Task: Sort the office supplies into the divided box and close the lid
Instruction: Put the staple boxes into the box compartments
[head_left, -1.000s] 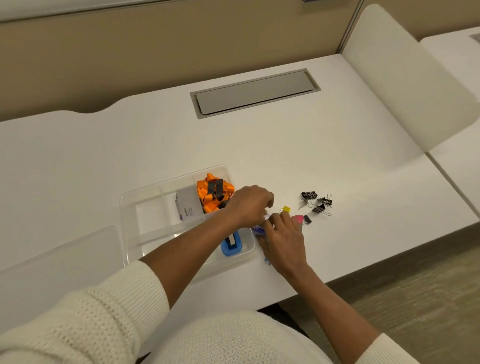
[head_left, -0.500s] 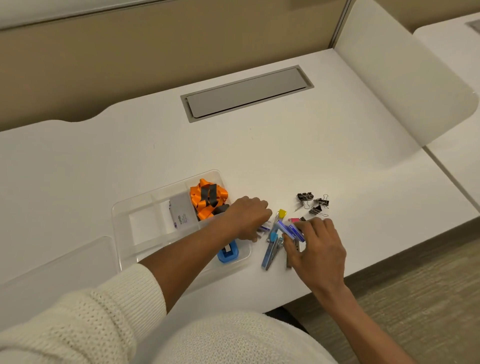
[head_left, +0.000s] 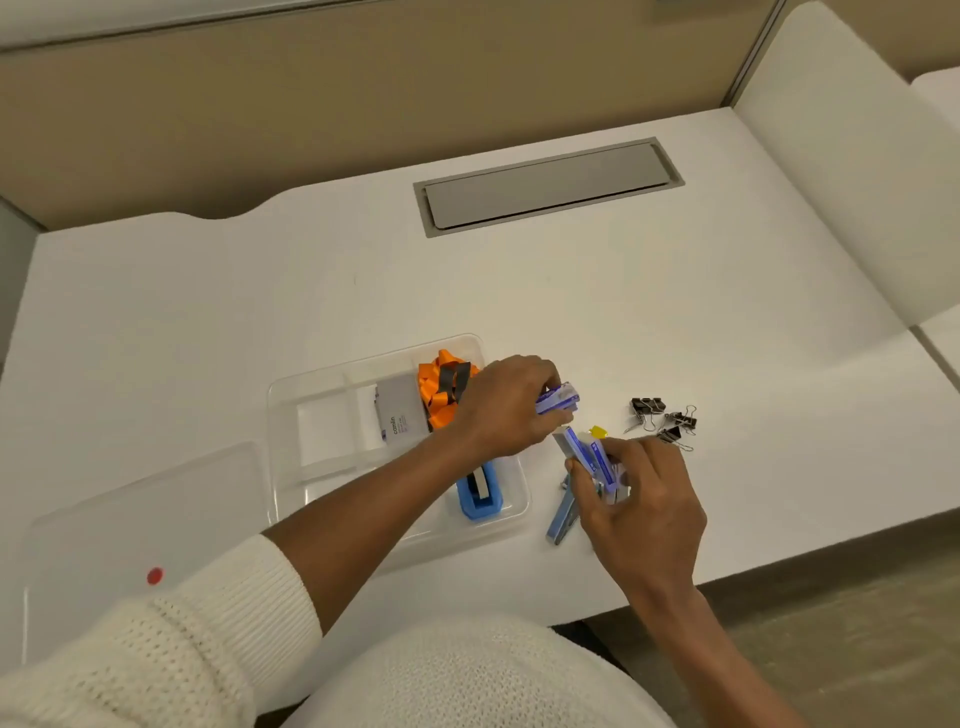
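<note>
A clear divided box stands on the white desk, holding orange ribbon, a grey card pack and a blue tape dispenser. Its clear lid, marked with a red dot, lies to the left. My left hand grips a small blue-and-white staple box just right of the divided box. My right hand holds several more blue staple boxes. A blue-grey staple strip pack lies under that hand. Black binder clips and a yellow piece lie to the right.
A grey cable hatch is set into the desk at the back. A white curved divider panel rises on the right. The desk's front edge runs close below my right hand.
My left hand has lifted a staple box off the desk. My right hand has gathered the other staple boxes and raised them slightly.
</note>
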